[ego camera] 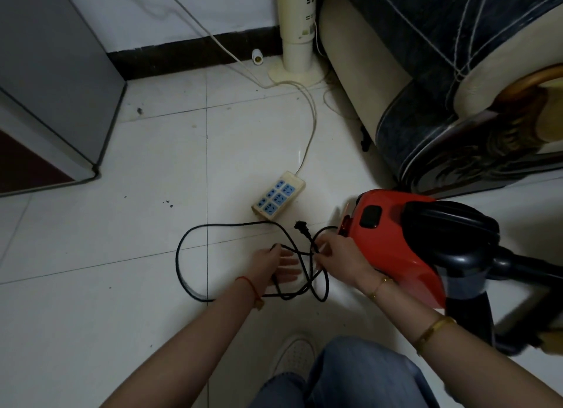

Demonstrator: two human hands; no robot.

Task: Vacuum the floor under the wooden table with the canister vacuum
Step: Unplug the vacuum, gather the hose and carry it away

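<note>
My knee in blue jeans [359, 377] is closest, and just past it my left hand [278, 266] is spread flat under the black cord [182, 255] while my right hand [338, 257] pinches the cord near its plug [303, 228]. The red vacuum [396, 240] sits on the floor at 3 o'clock from my hands, not plugged in yet. I think I am untangling the cord, and next the plug must go into the power strip [278, 196] at 12 o'clock.
</note>
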